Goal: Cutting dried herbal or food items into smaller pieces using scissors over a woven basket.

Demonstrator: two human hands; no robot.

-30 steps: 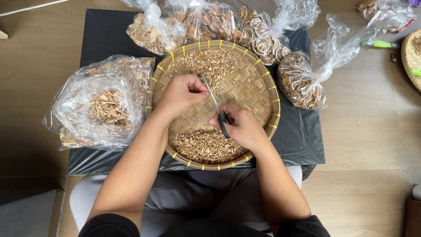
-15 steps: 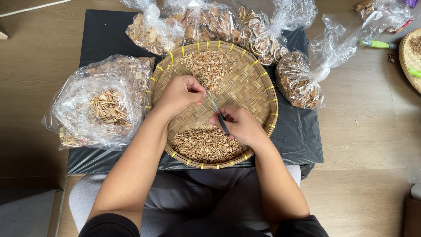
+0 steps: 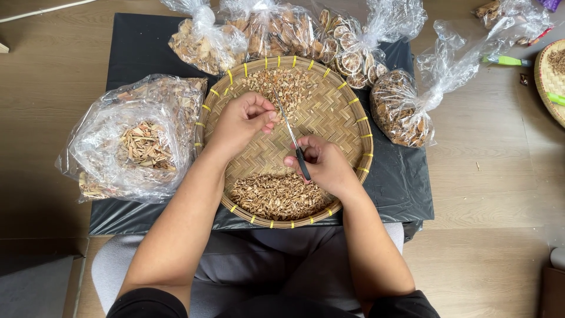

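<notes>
A round woven bamboo tray (image 3: 344,126) rests on my lap over a black sheet. It holds a heap of uncut dried pieces (image 3: 282,85) at the far side and a heap of cut pieces (image 3: 276,197) at the near side. My right hand (image 3: 323,165) grips scissors (image 3: 291,138) with dark handles, blades pointing away towards the far heap. My left hand (image 3: 244,121) is curled with its fingertips pinched beside the blades; what it pinches is too small to tell.
An open clear bag of dried chips (image 3: 138,141) lies left of the tray. Several tied bags of dried material (image 3: 276,35) line the far edge, one more (image 3: 403,112) at the right. A second woven tray (image 3: 550,76) and green tool (image 3: 506,60) sit far right.
My left hand stays pinched at the blades and has shifted slightly. The scissors remain over the tray's middle, angled the same way.
</notes>
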